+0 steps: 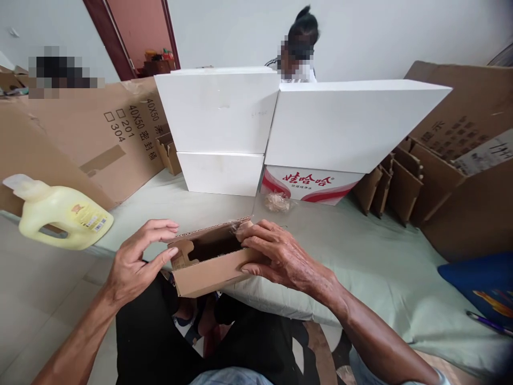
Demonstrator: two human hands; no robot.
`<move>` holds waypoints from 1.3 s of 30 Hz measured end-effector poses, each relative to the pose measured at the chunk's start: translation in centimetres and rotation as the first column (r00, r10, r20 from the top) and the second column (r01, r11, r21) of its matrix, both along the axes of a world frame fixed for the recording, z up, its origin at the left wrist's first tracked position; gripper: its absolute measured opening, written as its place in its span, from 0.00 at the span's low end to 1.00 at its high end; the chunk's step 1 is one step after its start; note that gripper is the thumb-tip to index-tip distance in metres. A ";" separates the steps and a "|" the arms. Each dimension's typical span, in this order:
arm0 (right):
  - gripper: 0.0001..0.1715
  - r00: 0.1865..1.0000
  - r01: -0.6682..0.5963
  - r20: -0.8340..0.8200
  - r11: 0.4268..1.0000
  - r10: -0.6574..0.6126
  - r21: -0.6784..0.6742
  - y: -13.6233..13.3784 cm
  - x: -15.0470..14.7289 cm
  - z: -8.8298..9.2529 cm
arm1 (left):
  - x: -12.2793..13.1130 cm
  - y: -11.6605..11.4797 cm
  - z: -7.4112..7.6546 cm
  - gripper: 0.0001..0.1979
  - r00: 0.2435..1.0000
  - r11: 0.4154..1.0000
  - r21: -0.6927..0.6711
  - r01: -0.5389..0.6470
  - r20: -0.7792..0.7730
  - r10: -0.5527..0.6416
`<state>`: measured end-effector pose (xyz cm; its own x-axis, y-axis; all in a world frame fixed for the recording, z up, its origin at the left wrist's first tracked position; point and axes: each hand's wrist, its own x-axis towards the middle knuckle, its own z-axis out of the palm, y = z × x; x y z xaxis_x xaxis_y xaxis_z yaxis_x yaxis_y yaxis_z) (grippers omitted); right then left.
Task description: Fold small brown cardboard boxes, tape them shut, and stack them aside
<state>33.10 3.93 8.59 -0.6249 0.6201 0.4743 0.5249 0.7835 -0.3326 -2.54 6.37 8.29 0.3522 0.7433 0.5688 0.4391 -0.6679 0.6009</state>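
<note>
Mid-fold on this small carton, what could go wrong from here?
1. The small cardboard carton is held in the air between the left hand and right hand; its left flap looks only half tucked and might spring open.
2. The right hand presses the carton's right end, so the thin wall may crease.
3. The yellow detergent jug lies on its side and might leak.

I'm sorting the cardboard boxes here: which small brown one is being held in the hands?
The open small brown box nearest the camera, gripped by the left hand and right hand; the others stand untouched by the big cartons.
</note>
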 end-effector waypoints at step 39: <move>0.07 0.915 0.052 -0.388 0.924 0.108 0.380 -0.8 -3.0 -2.3 | 9.2 1.9 4.4 0.20 0.924 0.931 -0.010 0.365 -0.114 -0.364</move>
<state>30.10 3.11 6.33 -0.3507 0.3307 0.8762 0.3886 0.9026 -0.1852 6.62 8.22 12.68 0.6594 0.5455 0.5174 0.2278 -0.8008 0.5539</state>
